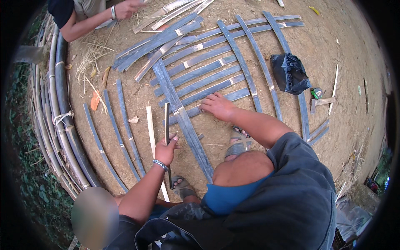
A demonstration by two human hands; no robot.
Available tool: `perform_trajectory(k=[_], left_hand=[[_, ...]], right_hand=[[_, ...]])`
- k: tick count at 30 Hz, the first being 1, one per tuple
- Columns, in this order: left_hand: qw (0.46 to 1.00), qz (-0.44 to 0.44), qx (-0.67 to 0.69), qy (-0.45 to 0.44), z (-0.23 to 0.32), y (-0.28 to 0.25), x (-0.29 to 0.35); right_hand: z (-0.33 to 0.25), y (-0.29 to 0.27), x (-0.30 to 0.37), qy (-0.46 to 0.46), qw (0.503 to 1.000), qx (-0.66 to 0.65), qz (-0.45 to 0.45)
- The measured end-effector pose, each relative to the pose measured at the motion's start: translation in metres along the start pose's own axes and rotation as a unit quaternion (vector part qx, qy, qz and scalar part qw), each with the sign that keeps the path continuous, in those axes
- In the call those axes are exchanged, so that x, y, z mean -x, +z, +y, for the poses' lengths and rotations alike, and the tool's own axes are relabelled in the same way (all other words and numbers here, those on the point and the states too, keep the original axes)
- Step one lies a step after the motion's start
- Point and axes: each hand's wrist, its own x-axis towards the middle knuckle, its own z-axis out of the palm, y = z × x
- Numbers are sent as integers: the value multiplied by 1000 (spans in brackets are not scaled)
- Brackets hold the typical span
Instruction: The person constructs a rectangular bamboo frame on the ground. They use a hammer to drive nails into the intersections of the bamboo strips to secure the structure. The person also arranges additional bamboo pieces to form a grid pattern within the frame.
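Observation:
My left hand (166, 150), with a chain bracelet at its wrist, is closed around a narrow dark bamboo strip (167, 121) held roughly lengthwise in front of me. Beside it a pale bamboo strip (150, 125) lies on the ground. My right hand (218, 107) is laid on the nearest crosswise bamboo slat (237, 95) of a grid, fingers spread and touching it; the fingertips' undersides are hidden. Several such dark slats lie side by side, crossed by a wide bamboo slat (187, 129) on the left and longer slats (246, 66) on the right.
Loose bamboo strips (112, 125) lie left, near bamboo poles (62, 112) along the edge. A black plastic bag (289, 73), a hatchet (321, 102) and a green-black tape measure (316, 92) are at right. Another person's hand (128, 9) is at far left, near piled slats (158, 39).

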Motion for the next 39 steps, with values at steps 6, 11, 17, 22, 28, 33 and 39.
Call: perform_trajectory(k=[6, 11, 17, 22, 28, 33, 39], left_hand=[[1000, -15, 4, 3, -2, 3, 0], [1000, -22, 2, 8, -5, 5, 0], [999, -17, 31, 26, -4, 3, -4], [1000, -10, 20, 21, 1, 6, -5], [999, -30, 16, 13, 1, 10, -4], [986, -90, 138, 25, 38, 8, 0], [871, -254, 419, 26, 85, 8, -6]], right_hand=[[14, -5, 13, -6, 1000, 29, 1], [12, -10, 16, 3, 1000, 20, -19], [7, -9, 14, 23, 999, 7, -36], [6, -7, 12, 32, 999, 3, -44], [4, -11, 13, 34, 999, 2, -12], [-25, -30, 9, 92, 985, -81, 117], [-82, -81, -2, 186, 915, -333, 129]])
